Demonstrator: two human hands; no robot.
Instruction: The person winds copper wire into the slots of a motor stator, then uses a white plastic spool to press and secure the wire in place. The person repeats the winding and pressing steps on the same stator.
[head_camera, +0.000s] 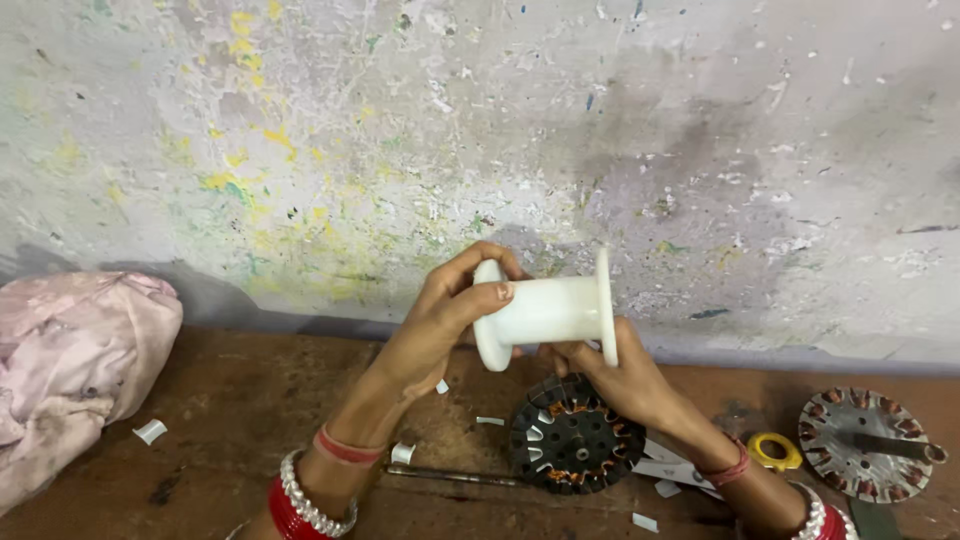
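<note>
Both hands are holding an empty white plastic spool (548, 312) up in front of the wall, its axis lying roughly level. The left hand (437, 322) is wrapping around the spool's left flange, thumb pressing across the flange edge and fingers curling over the top. The right hand (620, 375) is cupping the spool from below and gripping near the right flange, which is standing upright above the fingers. Both wrists are wearing red thread, white bead bracelets and red bangles. Just below the hands, a dark round motor stator (568, 438) with copper windings and white paper slips in its slots is lying on the worn wooden bench (220, 420), with a thin metal rod (450, 476) lying to its left. Small white paper scraps (150, 431) are scattering across the bench. Further right, a yellow tape roll (775, 452) is sitting beside a second, grey stator (862, 444) with a shaft. At far left, a pink cloth bundle (70, 360) is resting against the paint-flecked wall (500, 130).
</note>
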